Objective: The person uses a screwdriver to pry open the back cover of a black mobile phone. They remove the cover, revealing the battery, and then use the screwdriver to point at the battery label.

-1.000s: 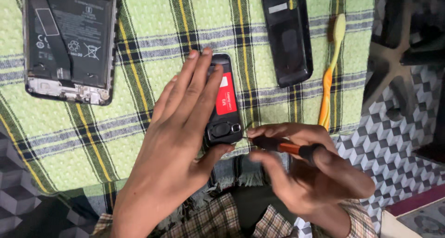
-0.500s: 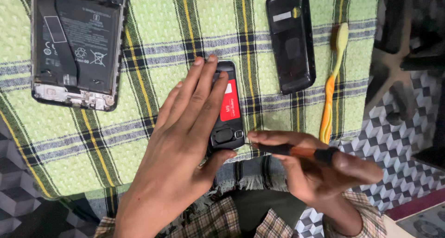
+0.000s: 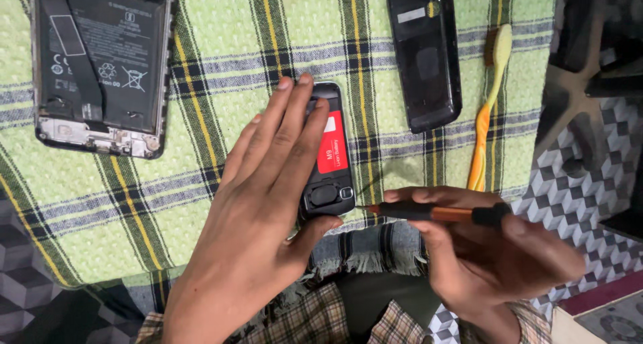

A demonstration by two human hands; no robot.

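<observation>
Green plaid cloth (image 3: 221,42) covers the work surface. Left hand (image 3: 258,210) lies flat, fingers (image 3: 284,126) extended, pinning a small opened keypad phone (image 3: 328,153) with red battery steady. Right hand (image 3: 495,257) has fingers closed round a screwdriver (image 3: 435,213), tip at the phone's lower edge. Nearby: opened smartphone (image 3: 100,62), black back cover (image 3: 425,52), toothbrush (image 3: 487,109).

Opened smartphone (image 3: 100,66), black back cover (image 3: 425,52), toothbrush (image 3: 489,109) on plaid cloth (image 3: 221,36).
</observation>
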